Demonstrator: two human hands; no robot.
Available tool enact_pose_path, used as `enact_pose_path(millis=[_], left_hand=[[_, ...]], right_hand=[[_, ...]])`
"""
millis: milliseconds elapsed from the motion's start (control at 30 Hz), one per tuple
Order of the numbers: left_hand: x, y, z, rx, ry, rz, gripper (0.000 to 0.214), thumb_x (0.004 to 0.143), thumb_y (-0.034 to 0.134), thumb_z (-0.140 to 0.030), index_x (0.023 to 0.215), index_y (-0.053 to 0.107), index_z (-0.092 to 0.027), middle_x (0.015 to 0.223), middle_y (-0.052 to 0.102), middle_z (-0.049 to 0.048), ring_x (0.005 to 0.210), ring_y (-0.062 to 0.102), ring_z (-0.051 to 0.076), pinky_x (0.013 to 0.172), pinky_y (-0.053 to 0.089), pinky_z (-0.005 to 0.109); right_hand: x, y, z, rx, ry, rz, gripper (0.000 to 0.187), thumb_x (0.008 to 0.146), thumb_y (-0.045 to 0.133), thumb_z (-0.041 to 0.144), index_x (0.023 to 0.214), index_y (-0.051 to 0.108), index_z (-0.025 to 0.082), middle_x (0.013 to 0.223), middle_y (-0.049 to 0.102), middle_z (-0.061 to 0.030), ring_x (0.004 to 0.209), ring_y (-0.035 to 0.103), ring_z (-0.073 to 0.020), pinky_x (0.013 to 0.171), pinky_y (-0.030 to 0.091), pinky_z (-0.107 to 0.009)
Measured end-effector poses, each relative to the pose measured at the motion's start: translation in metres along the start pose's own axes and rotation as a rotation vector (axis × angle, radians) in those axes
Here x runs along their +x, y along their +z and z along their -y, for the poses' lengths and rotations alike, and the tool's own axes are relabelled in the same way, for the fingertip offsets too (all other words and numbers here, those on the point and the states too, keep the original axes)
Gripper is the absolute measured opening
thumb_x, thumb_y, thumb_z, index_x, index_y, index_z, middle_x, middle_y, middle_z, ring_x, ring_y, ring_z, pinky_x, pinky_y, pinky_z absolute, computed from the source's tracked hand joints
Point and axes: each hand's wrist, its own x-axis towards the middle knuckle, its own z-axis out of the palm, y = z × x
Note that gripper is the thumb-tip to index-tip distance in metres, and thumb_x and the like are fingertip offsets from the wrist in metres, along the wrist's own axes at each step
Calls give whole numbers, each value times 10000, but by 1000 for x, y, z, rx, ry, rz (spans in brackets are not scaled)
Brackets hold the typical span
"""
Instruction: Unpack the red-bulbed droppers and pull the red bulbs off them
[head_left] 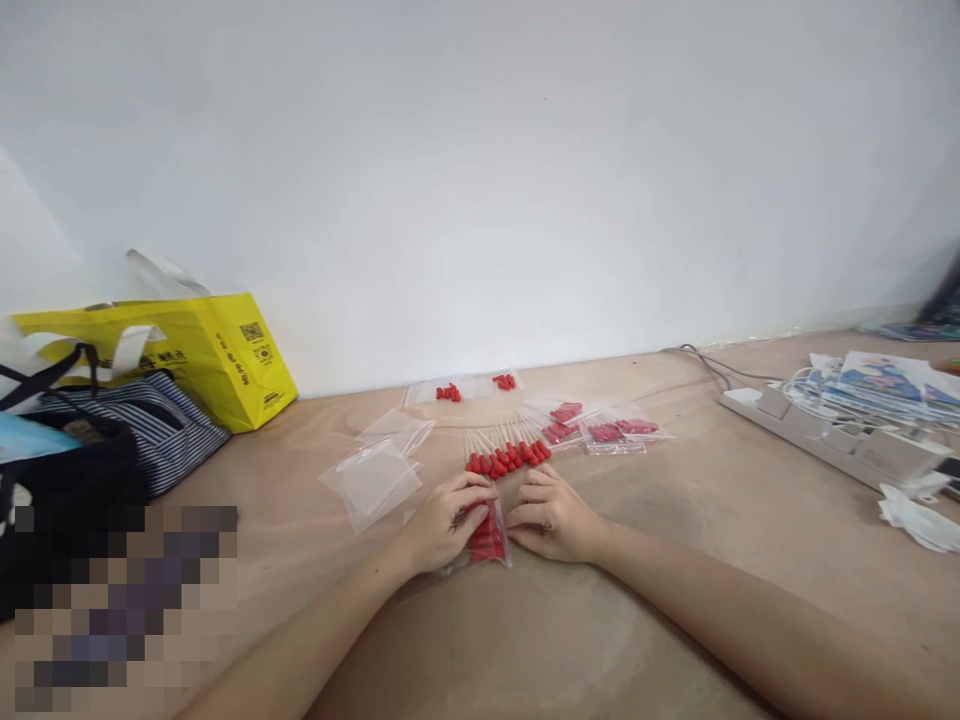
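Observation:
My left hand (444, 522) and my right hand (550, 515) are both closed on a small clear plastic bag (488, 538) filled with red-tipped pieces, pinching it from either side low over the tan surface. Just beyond my fingers lies a fan-shaped row of thin clear sticks with red tips (508, 454). Filled small bags (609, 432) lie to the right of the row. Empty clear bags (373, 478) lie to the left of my left hand.
Two more bags holding a few red pieces (463, 391) lie near the white wall. A yellow shopping bag (217, 352) and a striped bag (142, 425) stand at the left. At the right are a white power strip (832, 436) with cables and a stack of printed booklets (885, 388).

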Motion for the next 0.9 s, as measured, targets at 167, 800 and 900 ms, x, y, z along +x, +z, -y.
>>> enact_pose_path(millis=[167,800,900], left_hand=[[-2,10,8,-43,28,-25,240,812,415,-161,939,616,-191,1008,587,47,925,550,145,851,433,296],[9,6,16,136,273,-86,221,817,436,-179,781,653,-203,908,576,61,881,524,163,796,440,320],[9,5,20,173,308,-110,208,816,452,-189,743,647,-201,890,572,58,869,516,161,793,435,315]], right_hand=[[-1,1,-1,-2,17,-16,102,780,529,249,754,622,217,633,548,-11,671,428,-138,647,301,-288],[1,-2,1,-39,-47,23,94,791,520,223,740,598,235,696,583,11,727,445,-127,682,291,-290],[2,-3,1,-39,-52,29,100,792,518,218,735,599,237,684,576,13,725,445,-125,684,286,-289]])
